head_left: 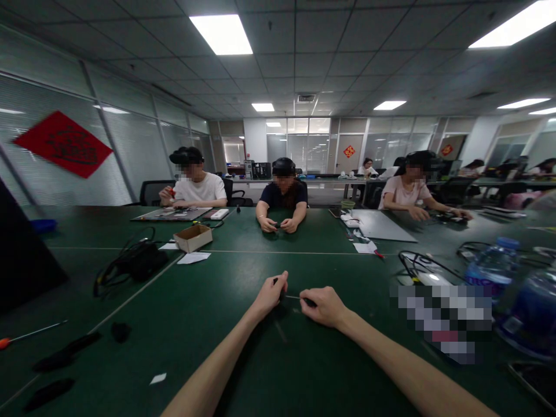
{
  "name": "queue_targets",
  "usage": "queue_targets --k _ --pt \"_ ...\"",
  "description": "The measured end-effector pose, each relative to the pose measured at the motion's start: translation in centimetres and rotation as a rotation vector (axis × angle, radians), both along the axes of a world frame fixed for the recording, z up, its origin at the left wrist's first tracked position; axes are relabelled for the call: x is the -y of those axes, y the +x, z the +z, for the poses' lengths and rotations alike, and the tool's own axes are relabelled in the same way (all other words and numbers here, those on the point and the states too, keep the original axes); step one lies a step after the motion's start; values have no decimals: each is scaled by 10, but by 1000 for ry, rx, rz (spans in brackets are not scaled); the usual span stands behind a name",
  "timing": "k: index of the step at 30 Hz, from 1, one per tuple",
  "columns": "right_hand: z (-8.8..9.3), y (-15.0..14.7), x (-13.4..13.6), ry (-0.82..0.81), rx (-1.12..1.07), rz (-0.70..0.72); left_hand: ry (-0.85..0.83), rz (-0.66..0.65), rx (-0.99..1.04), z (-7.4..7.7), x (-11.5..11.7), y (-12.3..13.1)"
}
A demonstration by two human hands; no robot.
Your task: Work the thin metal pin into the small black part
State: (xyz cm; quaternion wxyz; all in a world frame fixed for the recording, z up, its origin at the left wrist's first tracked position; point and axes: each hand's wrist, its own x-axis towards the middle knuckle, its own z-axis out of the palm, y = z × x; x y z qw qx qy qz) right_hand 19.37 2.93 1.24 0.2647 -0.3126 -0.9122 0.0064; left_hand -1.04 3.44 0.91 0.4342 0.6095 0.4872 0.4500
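Over the middle of the green table point(243, 263), my left hand point(270, 295) is closed on a small black object point(282, 294). Just to its right, my right hand point(324, 306) is closed round a dark handle point(309, 302). A thin metal shaft point(293, 297) runs from that handle to the black object, like a screwdriver. The fingers hide most of both items. The two hands are a short gap apart.
Left on the table are a black device with cables point(141, 260), an open cardboard box point(193, 238), an orange-handled screwdriver point(35, 333) and black pieces point(120, 331). Bottles point(493, 266) and cables stand right. Three people point(282, 197) sit across the table.
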Motion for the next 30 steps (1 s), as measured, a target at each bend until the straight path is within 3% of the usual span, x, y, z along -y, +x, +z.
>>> queue_targets --k 13,21,30 --pt "1 0 1 -4 12 -13 -2 21 8 1 2 3" --pt "1 0 1 19 16 -34 -20 -39 67 -3 -1 0" --pt "0 1 1 53 54 -30 61 123 -91 -6 -2 4"
